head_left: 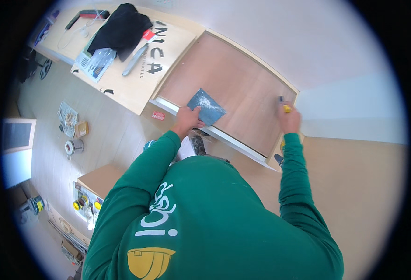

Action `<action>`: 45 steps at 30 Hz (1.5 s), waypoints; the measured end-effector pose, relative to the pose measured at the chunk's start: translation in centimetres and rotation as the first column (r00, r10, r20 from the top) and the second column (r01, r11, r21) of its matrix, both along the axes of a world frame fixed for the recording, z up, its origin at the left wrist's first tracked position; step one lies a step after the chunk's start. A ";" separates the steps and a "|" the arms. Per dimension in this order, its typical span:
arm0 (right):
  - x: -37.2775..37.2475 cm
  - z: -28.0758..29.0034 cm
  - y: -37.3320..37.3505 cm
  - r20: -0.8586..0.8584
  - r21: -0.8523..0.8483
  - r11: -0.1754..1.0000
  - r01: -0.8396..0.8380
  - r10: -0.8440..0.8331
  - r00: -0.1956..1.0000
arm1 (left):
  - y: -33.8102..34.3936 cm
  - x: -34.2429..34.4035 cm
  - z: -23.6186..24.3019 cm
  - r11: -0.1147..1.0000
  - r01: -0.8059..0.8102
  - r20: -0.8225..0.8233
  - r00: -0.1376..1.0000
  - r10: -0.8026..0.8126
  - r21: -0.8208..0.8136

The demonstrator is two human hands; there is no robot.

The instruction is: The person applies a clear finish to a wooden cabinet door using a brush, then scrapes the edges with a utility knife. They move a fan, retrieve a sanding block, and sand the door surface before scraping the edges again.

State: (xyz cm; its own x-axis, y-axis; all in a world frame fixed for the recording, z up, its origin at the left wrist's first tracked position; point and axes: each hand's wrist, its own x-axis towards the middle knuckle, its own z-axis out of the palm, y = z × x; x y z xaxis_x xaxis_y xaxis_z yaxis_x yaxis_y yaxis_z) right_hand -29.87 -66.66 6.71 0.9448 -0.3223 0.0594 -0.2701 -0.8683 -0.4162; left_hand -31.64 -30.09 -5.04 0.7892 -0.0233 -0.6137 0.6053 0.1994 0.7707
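My left hand [187, 121] grips the lower left edge of a blue-grey sheet [207, 103], which looks like sandpaper, with white dust across its middle. The sheet lies over the near edge of a flat reddish-brown wooden panel [236, 95] set in a pale frame. At the panel's right end, close to the wall, my right hand [290, 120] is closed around a small tool [287, 108] with yellow and dark parts. Its working end is too small to make out.
Left of the panel, a pale board [177, 44] carries a black cloth [121, 28], a grey-handled tool [135, 59] and a plastic packet [96, 63]. A metal can [74, 146] stands on the floor at left, near a cardboard box [100, 179]. Walls bound the right side.
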 end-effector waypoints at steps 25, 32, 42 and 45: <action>-11.9 -5.3 3.7 0.104 0.921 0.367 0.130 -0.552 0.827 | 1.9 0.0 -0.5 0.991 0.130 -0.032 0.991 -0.129 0.030; -8.4 -1.3 13.4 0.198 0.862 0.504 -0.049 -0.247 0.949 | 2.4 -0.1 -0.9 0.989 0.146 -0.042 0.988 -0.145 0.018; -6.9 0.3 14.2 0.156 0.291 0.858 -0.424 0.395 0.905 | 2.2 -0.6 0.3 0.989 0.139 -0.041 0.990 -0.137 0.046; -3.2 3.0 11.9 0.121 0.417 0.857 -0.303 0.278 0.953 | 2.4 -0.9 0.1 0.995 0.096 -0.039 0.995 -0.094 0.035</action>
State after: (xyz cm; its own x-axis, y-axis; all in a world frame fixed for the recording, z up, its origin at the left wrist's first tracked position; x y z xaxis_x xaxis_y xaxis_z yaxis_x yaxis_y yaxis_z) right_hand -33.03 -54.72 9.75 0.9987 -0.0395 0.0330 0.0002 -0.6382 -0.7699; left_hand -32.57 -27.68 -4.97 0.7613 -0.0738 -0.6442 0.6482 0.1113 0.7533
